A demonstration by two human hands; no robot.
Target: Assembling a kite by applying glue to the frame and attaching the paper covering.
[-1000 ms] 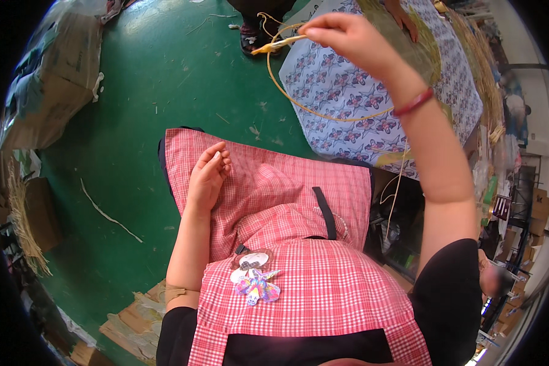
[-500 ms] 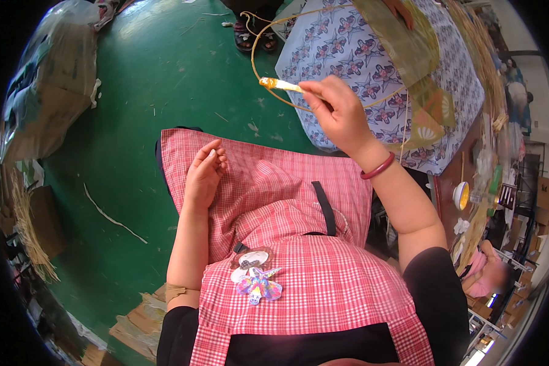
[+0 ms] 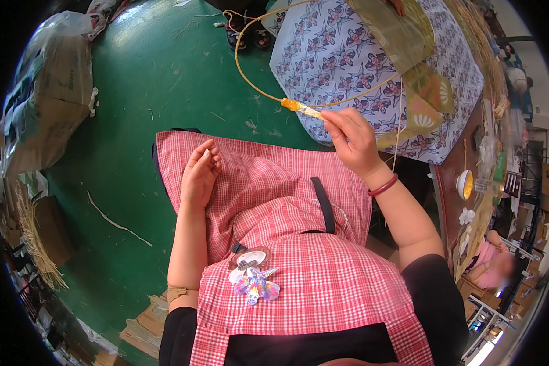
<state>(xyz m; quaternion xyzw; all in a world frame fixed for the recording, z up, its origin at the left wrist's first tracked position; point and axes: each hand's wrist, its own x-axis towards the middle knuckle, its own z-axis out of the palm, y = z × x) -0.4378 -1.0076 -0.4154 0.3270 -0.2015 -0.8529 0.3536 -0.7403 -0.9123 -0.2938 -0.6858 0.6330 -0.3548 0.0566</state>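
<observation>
My right hand (image 3: 355, 141) pinches a short brush (image 3: 305, 110) with a pale handle and an orange-yellow coated tip. That tip meets the near edge of a thin tan hoop (image 3: 236, 56) that curves above the floor and across a patterned table cover. My left hand (image 3: 200, 175) lies on the lap of my red checked apron (image 3: 268, 171), fingers loosely curled in with nothing seen in them. At the right stands a small white bowl (image 3: 460, 183) with yellow stuff inside.
The table cover (image 3: 311, 67) is white with printed figures, and olive translucent fabric (image 3: 402, 43) lies over it. Another person's hand (image 3: 398, 6) shows at the top edge. A plastic-covered bundle (image 3: 52, 91) stands at the left on the green floor (image 3: 146, 91).
My right hand has moved slightly down and right with the brush. The hoop has shifted left and down, and the brush tip is lower along it. My left hand stays on my lap.
</observation>
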